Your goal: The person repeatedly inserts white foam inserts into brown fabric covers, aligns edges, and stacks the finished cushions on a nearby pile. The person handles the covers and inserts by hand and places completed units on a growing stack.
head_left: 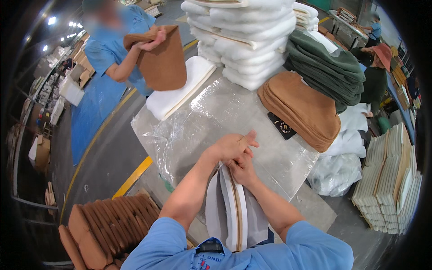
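Observation:
A padded panel (239, 202) stands on edge against my body, between my forearms. Its edge shows white foam along a thin brown board, with loose light-grey fabric (255, 216) at both sides. At its far end my right hand (243, 169) is closed on the panel; the exact pinch is partly hidden. My left hand (234, 146) lies just beyond and above it, fingers stretched out to the right and nothing visible in them. Both hands are over the plastic-covered table (211, 108).
Brown covers (299, 110), dark-green covers (324, 67) and white padding (243, 45) are stacked at the far side. A small black dial device (282, 126) lies there. Across the table, a co-worker holds a brown cover (162, 63). Brown padded panels (110, 227) stand lower left; boards (387, 180) right.

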Tool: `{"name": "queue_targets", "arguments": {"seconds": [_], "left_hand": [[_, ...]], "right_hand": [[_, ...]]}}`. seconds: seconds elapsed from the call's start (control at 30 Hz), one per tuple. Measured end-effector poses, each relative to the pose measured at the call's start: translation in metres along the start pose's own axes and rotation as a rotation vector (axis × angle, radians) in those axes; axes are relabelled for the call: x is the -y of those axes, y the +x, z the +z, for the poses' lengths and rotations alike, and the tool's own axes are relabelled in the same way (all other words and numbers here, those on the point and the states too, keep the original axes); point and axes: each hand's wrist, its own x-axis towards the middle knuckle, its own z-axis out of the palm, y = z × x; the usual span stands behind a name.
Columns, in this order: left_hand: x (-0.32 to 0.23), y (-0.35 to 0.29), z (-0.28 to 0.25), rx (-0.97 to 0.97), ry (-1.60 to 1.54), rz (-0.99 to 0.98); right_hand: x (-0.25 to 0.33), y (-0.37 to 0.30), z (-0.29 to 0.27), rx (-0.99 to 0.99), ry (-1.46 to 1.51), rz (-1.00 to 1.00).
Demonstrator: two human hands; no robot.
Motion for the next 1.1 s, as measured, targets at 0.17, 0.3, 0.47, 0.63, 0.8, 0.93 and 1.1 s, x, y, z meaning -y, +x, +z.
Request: {"name": "queue_targets", "arguments": {"seconds": [0.17, 0.3, 0.47, 0.63, 0.8, 0.93, 1.1], "left_hand": [[0.052, 0.002, -0.007, -0.312, -0.373, 0.536], [0.156, -0.012, 0.032, -0.924, -1.120, 0.487], [0.219, -0.012, 0.143, -0.175, -1.416, -0.050], [0.215, 0.006, 0.173, 0.059, -1.576, -0.074], [0.208, 0.024, 0.168, 0.093, -1.617, -0.077], [0.192, 0.038, 0.151, 0.059, -1.632, -0.074], [0.170, 0.060, 0.093, -0.152, -1.559, -0.015]], "right_hand": [[0.019, 0.010, 0.001, -0.039, 0.060, 0.004], [0.046, 0.013, -0.014, -0.022, 0.042, -0.042], [0.067, 0.000, -0.024, -0.059, 0.024, -0.108], [0.083, -0.009, -0.024, -0.054, 0.005, -0.169], [0.093, -0.013, -0.028, -0.070, 0.052, -0.175], [0.076, -0.011, -0.030, -0.104, 0.080, -0.186], [0.061, -0.008, -0.035, -0.078, 0.109, -0.189]]}}
